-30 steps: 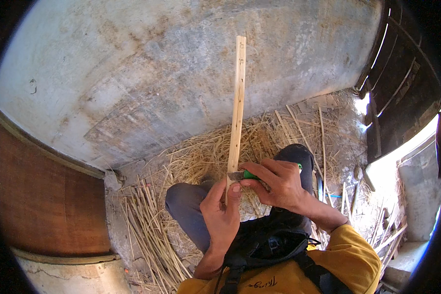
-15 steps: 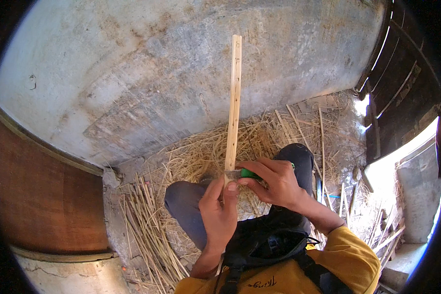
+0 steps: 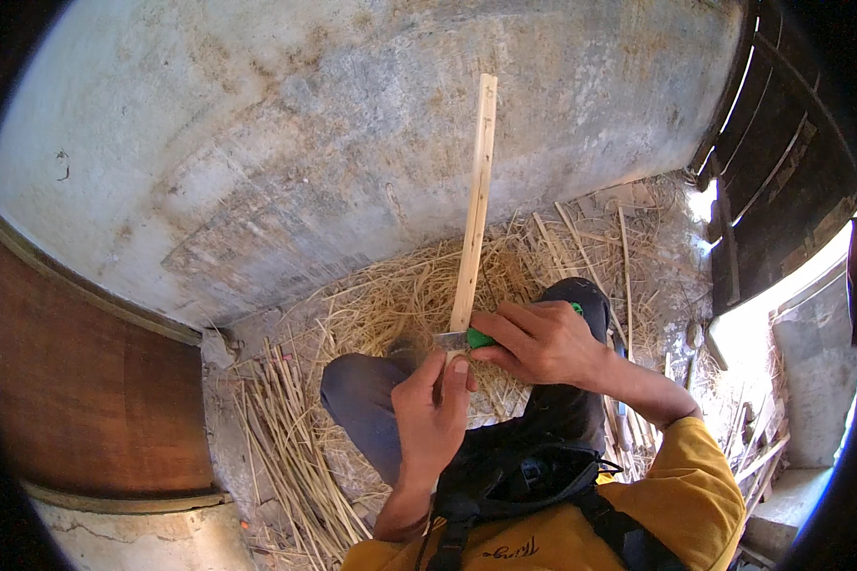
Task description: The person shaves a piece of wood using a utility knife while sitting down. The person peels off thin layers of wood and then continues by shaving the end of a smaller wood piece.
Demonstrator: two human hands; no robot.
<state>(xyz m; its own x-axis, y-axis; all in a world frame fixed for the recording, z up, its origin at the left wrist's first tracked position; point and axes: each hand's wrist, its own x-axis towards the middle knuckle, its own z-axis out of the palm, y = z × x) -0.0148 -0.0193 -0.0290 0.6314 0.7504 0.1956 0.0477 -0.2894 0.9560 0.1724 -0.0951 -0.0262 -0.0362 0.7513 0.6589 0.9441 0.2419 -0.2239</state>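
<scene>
A long, pale wooden strip (image 3: 477, 209) stands up in front of me, its top leaning a little to the right. My left hand (image 3: 428, 409) pinches its lower end between thumb and fingers. My right hand (image 3: 548, 344) is closed around the green handle of a knife (image 3: 480, 338). The short metal blade lies crosswise against the strip, just above my left fingertips. Much of the handle is hidden under my right fingers, and the strip's bottom end is covered by my left hand.
Between my knees and the grey wall (image 3: 352, 143) lies a heap of curly shavings (image 3: 381, 305). A bundle of thin strips (image 3: 300, 466) rests on the floor at left, beside a brown panel (image 3: 86, 381). A black bag (image 3: 514, 476) sits at my waist.
The strip's upper end has swung to the right. My right hand and forearm have shifted slightly, with the blade still on the strip. Both hands keep their hold.
</scene>
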